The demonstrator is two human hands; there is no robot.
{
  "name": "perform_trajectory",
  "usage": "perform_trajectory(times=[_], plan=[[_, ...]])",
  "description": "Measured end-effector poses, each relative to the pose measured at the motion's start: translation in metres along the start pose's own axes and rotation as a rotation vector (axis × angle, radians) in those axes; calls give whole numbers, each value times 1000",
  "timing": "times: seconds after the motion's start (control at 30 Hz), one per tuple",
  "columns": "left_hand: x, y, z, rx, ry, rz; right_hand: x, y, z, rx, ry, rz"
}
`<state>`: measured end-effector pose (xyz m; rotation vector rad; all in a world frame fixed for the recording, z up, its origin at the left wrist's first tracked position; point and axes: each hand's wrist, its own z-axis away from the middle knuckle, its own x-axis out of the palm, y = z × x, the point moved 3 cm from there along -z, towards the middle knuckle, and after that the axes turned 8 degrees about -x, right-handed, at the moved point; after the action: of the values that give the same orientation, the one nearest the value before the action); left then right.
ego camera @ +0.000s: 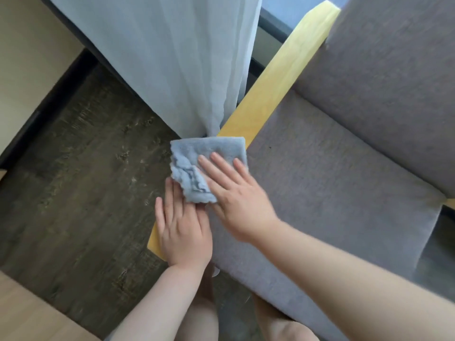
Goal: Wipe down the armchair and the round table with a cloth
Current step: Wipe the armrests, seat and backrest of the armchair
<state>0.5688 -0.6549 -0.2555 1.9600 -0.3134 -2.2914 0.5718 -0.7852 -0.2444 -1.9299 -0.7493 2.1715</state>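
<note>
Now the folded blue-grey cloth (208,166) lies on the yellow wooden armrest (275,87) of the grey armchair (349,148), just left of centre in the frame. The right hand (236,193) lies flat on the cloth, its fingers (218,159) straight and spread, pressing it onto the wood. The left hand (183,225) rests on the lower stretch of the same armrest with fingers extended side by side, their tips tucked under the cloth's ruffled lower edge; neither hand curls round anything. A pale sheer curtain (172,57) hangs from the top of the frame down to the armrest just above the cloth. Dark wood-grain floor (81,173) fills the left side.
</note>
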Motion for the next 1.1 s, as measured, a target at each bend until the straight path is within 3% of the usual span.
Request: perform_trajectory(times=[0.07,0.2,0.3,0.4,0.47,0.57,0.67,0.77,0.9,0.93,1.03,1.1], plan=[[-2,1,-1,2,-22,-26,-12,35,1,-26,8,102],[-2,5,-1,-28,-8,-66,-22,41,-40,182,69,91],[0,5,1,-48,0,-42,-7,10,-17,-18,-47,30],[1,6,1,-44,3,-53,-13,38,12,-163,-98,81],[-1,8,1,-47,17,-60,-20,56,-7,-49,-23,121],[0,5,2,-48,3,-71,-14,27,-37,271,93,35],[1,1,2,-23,-15,-33,6,-13,-8,78,-23,-45],[-3,3,2,-1,-54,-9,-5,32,11,-112,-62,80],[-1,1,1,-26,-84,-35,-9,35,-28,279,130,21],[0,0,1,-17,-91,-34,-1,19,-25,277,136,-8],[-4,0,1,57,-132,-22,6,16,23,-62,6,33],[-8,2,-1,140,-171,-15,-4,48,22,-59,41,118]])
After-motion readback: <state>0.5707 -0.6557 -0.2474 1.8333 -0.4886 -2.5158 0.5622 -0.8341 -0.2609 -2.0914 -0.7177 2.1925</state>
